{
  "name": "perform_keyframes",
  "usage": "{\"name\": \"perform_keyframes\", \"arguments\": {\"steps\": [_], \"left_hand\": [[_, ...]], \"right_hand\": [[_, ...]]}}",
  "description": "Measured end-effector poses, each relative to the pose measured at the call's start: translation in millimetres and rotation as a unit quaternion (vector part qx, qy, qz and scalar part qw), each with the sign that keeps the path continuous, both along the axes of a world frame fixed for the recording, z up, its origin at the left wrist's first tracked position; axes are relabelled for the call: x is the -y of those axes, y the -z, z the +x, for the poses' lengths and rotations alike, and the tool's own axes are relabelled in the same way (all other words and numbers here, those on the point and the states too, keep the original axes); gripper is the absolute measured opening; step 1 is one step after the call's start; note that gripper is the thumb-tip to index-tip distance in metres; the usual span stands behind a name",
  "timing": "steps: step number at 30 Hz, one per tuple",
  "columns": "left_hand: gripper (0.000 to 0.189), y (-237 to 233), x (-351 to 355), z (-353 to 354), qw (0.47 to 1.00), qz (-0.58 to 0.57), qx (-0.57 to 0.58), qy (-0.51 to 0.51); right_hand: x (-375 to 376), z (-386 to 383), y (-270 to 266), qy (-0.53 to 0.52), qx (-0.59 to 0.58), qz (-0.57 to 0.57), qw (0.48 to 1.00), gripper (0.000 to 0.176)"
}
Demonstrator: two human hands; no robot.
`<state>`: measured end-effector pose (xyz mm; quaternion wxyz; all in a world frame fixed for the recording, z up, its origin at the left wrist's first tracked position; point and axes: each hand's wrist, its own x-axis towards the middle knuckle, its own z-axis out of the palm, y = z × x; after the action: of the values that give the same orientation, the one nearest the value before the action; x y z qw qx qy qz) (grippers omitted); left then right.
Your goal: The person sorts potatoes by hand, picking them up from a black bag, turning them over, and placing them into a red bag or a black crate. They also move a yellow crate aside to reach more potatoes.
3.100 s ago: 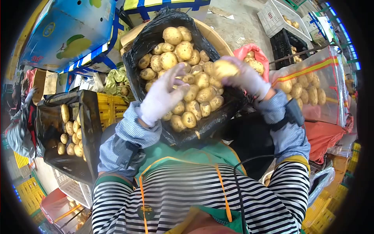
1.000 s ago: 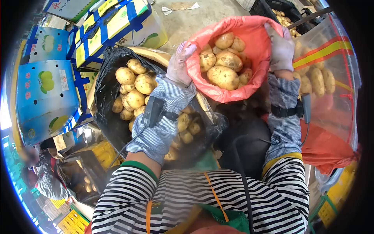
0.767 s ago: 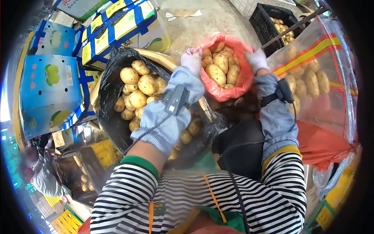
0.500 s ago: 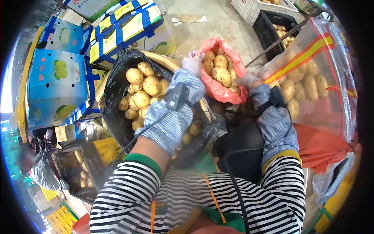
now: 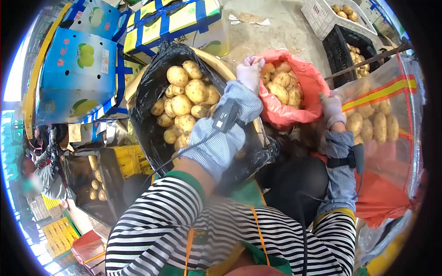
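A pink-red plastic bag (image 5: 315, 87) with potatoes (image 5: 282, 85) inside stands open at the upper centre. My left hand (image 5: 250, 73), gloved, pinches the bag's left rim. On the right, my right hand (image 5: 332, 108), gloved too, is closed on the bag's right rim. Left of my left forearm, a box lined with a black plastic bag (image 5: 142, 99) holds many potatoes (image 5: 182, 105). A clear bag with red and yellow stripes (image 5: 384, 94), with potatoes in it, stands just right of my right hand.
Blue cartons (image 5: 78, 69) and a yellow-topped box with blue tape (image 5: 172, 23) stand at the upper left. A white crate (image 5: 317, 18) and a black crate (image 5: 334, 43) with potatoes are at the upper right. At the lower left, a dark-lined container (image 5: 80, 184) holds more potatoes.
My hands have moved apart, and the pink-red bag's mouth is stretched wider. The view has shifted, so the surroundings on the left sit farther right.
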<state>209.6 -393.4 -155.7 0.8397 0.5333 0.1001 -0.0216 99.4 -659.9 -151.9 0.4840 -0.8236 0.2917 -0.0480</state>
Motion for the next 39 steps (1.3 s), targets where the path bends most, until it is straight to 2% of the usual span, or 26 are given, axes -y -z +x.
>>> {"name": "perform_keyframes", "arguments": {"steps": [1, 2, 3, 5, 6, 8, 9, 10, 11, 12, 13, 15, 17, 20, 24, 25, 27, 28, 29, 31, 32, 33, 35, 37, 38, 39], "left_hand": [[0.019, 1, 0, 1, 1.000, -0.005, 0.001, -0.003], [0.015, 0, 0, 2, 0.997, 0.059, -0.030, 0.033], [0.012, 3, 0, 3, 0.988, 0.125, -0.061, 0.070], [0.008, -2, -3, 1, 0.980, 0.177, -0.056, 0.075], [0.012, -6, -6, 0, 0.965, 0.255, -0.011, 0.065], [0.023, -36, -19, -10, 0.920, 0.383, 0.031, 0.077], [0.023, -36, -22, -9, 0.920, 0.383, 0.032, 0.075], [0.023, -36, -26, -2, 0.894, 0.440, 0.059, 0.067], [0.024, -34, -31, 1, 0.863, 0.494, 0.084, 0.055], [0.024, -61, -40, -9, 0.869, 0.481, 0.068, 0.100], [0.024, -75, -50, -20, 0.870, 0.481, 0.066, 0.087], [0.024, -101, -79, -36, 0.890, 0.434, 0.102, 0.100], [0.024, -104, -126, -59, 0.870, 0.456, 0.157, 0.100], [0.027, -136, -219, -128, 0.890, 0.421, 0.120, 0.129], [0.022, -143, -317, -189, 0.963, 0.264, -0.029, -0.042], [0.021, -134, -331, -198, 0.971, 0.218, -0.042, -0.091], [0.022, -133, -340, -200, 0.974, 0.193, -0.062, -0.102], [0.022, -135, -343, -201, 0.975, 0.172, -0.084, -0.111], [0.023, -139, -349, -198, 0.981, 0.178, -0.040, -0.062], [0.022, -124, -354, -185, 0.974, 0.208, 0.000, -0.085], [0.021, -118, -358, -178, 0.974, 0.209, -0.024, -0.079], [0.021, -111, -362, -173, 0.975, 0.204, -0.034, -0.083], [0.021, -99, -367, -160, 0.977, 0.193, -0.003, -0.089], [0.021, -102, -369, -151, 0.976, 0.195, -0.005, -0.092], [0.021, -101, -372, -145, 0.980, 0.174, -0.012, -0.092], [0.021, -102, -375, -141, 0.984, 0.152, -0.017, -0.090]], "right_hand": [[-3, -1, -8, -0.079, -0.041, -0.158, 0.983, 0.042], [-6, 3, -11, -0.091, -0.118, -0.210, 0.966, 0.044], [-17, 3, -27, -0.091, -0.115, -0.215, 0.966, 0.044], [-49, -4, -68, -0.080, -0.040, -0.411, 0.907, 0.054], [-63, -7, -77, -0.076, -0.040, -0.411, 0.907, 0.054], [-82, -11, -89, -0.340, 0.148, -0.296, 0.880, 0.048], [-92, -16, -51, -0.384, 0.195, -0.191, 0.882, 0.046], [-101, -18, -62, -0.479, 0.033, -0.280, 0.831, 0.041], [-111, -19, -74, -0.552, -0.132, -0.358, 0.742, 0.038], [-112, -20, -71, -0.534, -0.198, -0.347, 0.745, 0.035], [-114, -18, -70, -0.516, -0.260, -0.337, 0.743, 0.033], [-119, -12, -78, -0.499, -0.257, -0.358, 0.746, 0.031], [-128, -9, -88, -0.485, -0.254, -0.384, 0.743, 0.029], [-140, -4, -72, -0.343, 0.011, -0.351, 0.871, 0.030], [-234, 26, -107, -0.357, 0.068, -0.254, 0.896, 0.035], [-264, 31, -106, -0.380, 0.051, -0.214, 0.899, 0.037], [-319, 49, -75, -0.446, 0.116, -0.167, 0.872, 0.046], [-349, 57, -73, -0.447, 0.097, -0.187, 0.869, 0.053], [-376, 67, -68, -0.448, 0.078, -0.205, 0.867, 0.060], [-414, 99, -29, -0.412, 0.157, -0.252, 0.862, 0.072], [-434, 116, -18, -0.394, 0.120, -0.229, 0.882, 0.082], [-452, 119, -26, -0.377, 0.043, -0.288, 0.879, 0.085], [-474, 121, -25, -0.351, 0.016, -0.408, 0.843, 0.085], [-477, 127, -19, -0.328, 0.039, -0.429, 0.841, 0.084], [-471, 133, -15, -0.363, 0.053, -0.236, 0.900, 0.079], [-461, 141, -11, -0.380, 0.066, -0.035, 0.922, 0.075]]}}
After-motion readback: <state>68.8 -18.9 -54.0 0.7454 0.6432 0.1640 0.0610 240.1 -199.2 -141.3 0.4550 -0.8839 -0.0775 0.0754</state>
